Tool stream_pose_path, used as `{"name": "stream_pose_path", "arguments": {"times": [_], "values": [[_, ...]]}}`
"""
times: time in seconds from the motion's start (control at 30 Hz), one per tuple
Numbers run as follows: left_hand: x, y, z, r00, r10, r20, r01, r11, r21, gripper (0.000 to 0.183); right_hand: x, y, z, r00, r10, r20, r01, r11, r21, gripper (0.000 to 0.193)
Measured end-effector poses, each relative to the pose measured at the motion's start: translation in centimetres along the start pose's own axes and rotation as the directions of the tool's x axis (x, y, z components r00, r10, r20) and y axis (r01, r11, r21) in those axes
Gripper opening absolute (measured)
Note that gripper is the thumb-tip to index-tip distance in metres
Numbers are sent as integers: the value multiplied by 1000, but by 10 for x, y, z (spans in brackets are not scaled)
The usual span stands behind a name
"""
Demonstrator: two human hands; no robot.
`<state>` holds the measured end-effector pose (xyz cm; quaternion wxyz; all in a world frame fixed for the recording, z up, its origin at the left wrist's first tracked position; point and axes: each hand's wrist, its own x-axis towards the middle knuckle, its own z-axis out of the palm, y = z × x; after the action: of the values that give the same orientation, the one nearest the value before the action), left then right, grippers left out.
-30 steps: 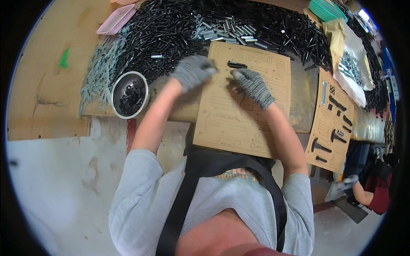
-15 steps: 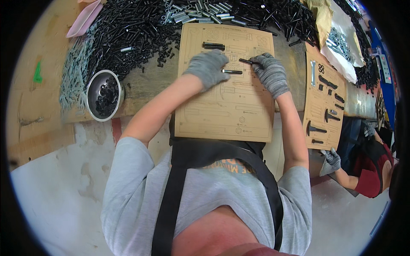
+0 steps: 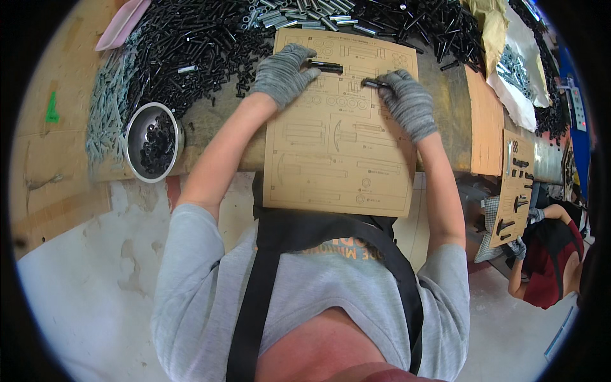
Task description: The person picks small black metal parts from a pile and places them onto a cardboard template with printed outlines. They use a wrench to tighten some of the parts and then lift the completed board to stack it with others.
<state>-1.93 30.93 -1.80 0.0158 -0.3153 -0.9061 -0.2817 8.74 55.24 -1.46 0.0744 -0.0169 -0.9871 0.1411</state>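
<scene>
A brown cardboard sheet (image 3: 305,191), printed with outlines of hardware, leans on the table edge against my apron. My gloved left hand (image 3: 283,75) is at its upper left, thumb and forefinger around the left end of black bolts (image 3: 328,67) lying crosswise on the sheet. How many bolts lie together there is hard to tell. My gloved right hand (image 3: 407,105) is at the upper right, fingers closed on another short black bolt (image 3: 374,83), which points left just above the sheet. Both gloves are grey knit.
Heaps of black bolts (image 3: 184,57) and silver sleeves (image 3: 305,14) cover the back. A metal bowl (image 3: 130,149) of small black parts stands left, near a pink scoop (image 3: 121,25). At right, a co-worker (image 3: 547,254) holds a similar board (image 3: 509,210) with parts attached.
My left hand moved up and left; the silver-headed bolt is gone from mid-sheet. My right hand shifted slightly right with its bolt. The co-worker's board moved right and down.
</scene>
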Motion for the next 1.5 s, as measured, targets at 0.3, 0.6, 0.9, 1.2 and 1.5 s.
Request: {"name": "stream_pose_path", "arguments": {"times": [0.3,0.6,0.9,1.2,1.5], "values": [[23,-6,23,985,89,150,-101,992,72,36,32,-11,27,989,-107,-105,113,992,55,26],[20,-5,28,986,146,78,-153,985,86,32,31,-9,27,986,-104,-127,118,988,103,24],[17,1,24,985,68,160,-83,993,87,42,31,-20,24,992,-97,-80,100,995,23,31],[-72,-40,-56,808,-587,-49,588,798,134,67,-18,49,5,900,315,-301,-203,915,349,46],[2,-57,-26,804,-593,-45,588,780,213,68,-32,93,41,885,286,-367,-142,917,372,28]]}}
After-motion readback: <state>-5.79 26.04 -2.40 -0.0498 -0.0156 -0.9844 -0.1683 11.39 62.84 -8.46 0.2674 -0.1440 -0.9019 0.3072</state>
